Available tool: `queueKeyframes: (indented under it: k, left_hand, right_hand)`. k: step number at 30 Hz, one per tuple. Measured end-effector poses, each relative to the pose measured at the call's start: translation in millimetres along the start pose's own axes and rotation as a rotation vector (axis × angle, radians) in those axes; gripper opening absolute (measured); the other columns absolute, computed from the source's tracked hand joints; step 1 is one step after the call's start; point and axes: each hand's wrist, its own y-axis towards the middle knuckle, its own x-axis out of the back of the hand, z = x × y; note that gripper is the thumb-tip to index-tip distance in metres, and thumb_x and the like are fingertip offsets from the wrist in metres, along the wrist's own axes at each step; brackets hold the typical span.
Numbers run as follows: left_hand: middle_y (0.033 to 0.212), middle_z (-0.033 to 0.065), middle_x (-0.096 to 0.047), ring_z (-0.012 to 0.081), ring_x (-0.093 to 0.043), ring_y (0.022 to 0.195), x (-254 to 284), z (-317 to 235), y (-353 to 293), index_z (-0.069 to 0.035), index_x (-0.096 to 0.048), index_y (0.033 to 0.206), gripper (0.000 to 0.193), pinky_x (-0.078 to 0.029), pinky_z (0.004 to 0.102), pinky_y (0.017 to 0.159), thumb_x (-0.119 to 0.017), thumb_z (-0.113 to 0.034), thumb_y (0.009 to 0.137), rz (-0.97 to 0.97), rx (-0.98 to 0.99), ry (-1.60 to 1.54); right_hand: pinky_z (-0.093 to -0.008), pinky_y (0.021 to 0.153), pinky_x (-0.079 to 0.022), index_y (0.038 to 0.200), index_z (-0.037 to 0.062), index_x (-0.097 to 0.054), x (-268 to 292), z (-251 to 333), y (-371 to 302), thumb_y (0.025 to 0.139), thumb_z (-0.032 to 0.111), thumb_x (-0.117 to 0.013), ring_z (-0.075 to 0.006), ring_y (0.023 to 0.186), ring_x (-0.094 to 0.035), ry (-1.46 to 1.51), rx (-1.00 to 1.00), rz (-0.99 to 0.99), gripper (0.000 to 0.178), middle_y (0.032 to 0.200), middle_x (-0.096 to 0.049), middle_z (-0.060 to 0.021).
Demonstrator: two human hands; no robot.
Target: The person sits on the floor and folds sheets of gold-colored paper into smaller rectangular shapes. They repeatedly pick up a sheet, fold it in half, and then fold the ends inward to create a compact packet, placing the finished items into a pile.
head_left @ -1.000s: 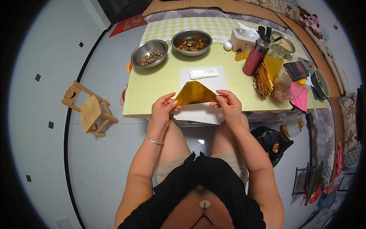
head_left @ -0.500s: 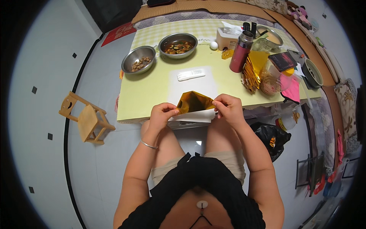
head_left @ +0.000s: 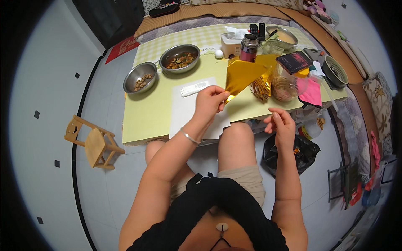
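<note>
My left hand pinches the lower corner of a sheet of shiny gold foil paper, holding it up over the table. The foil hides the lower part of a red thermos flask. My right hand is off the table's front edge, its fingers loosely curved and apart, with nothing in them. Just beyond it, a bundle of gold foil strips lies beside a clear round container. Under my left forearm is a white sheet with a white object of joined sticks on it.
Two metal bowls, one with nuts and one with food in broth, stand at the left. A tissue box, a pink cloth and a basket are further right. A black bag sits on the floor; a wooden chair stands left.
Both hands held the foil at the table's front edge before. My right hand has let go and moved right, while my left has carried the foil up and to the right.
</note>
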Motion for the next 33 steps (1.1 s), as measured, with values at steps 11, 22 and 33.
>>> queueKeyframes:
  k: [11,22,33]
  left_hand:
    - [0.069,0.0088,-0.065,0.0146,-0.061,0.046,-102.5,15.2,71.0,-0.003,-0.061,0.079,0.017,-0.040,0.0252,0.037,-0.066,-0.011,0.093,-0.021,0.244,-0.095]
    - [0.061,0.0063,-0.064,0.0128,-0.051,0.042,-133.8,29.6,127.9,-0.004,-0.064,0.074,0.022,-0.038,0.0279,0.039,-0.072,-0.016,0.090,-0.103,0.141,0.049]
    - [0.070,0.0059,-0.065,0.0116,-0.056,0.052,57.8,9.9,71.9,-0.001,-0.067,0.083,0.020,-0.046,0.0262,0.047,-0.072,-0.018,0.092,-0.133,-0.133,0.401]
  right_hand:
    - [-0.0205,0.053,-0.046,0.112,-0.0004,-0.067,52.3,-49.1,-60.0,0.103,0.013,-0.057,-0.0105,0.058,-0.063,0.053,-0.156,-0.160,0.018,0.083,-0.070,-0.0078]
    - [-0.0212,0.063,-0.050,0.114,-0.0014,-0.066,28.3,-88.3,-92.8,0.103,0.007,-0.055,-0.0086,0.068,-0.064,-0.016,-0.257,-0.089,0.018,0.086,-0.070,-0.0067]
    - [-0.0490,0.121,-0.025,0.157,-0.0018,-0.027,-31.7,-102.8,-94.6,0.087,0.037,-0.075,-0.0490,0.149,-0.025,-1.025,0.114,0.271,0.093,0.163,-0.020,-0.0320]
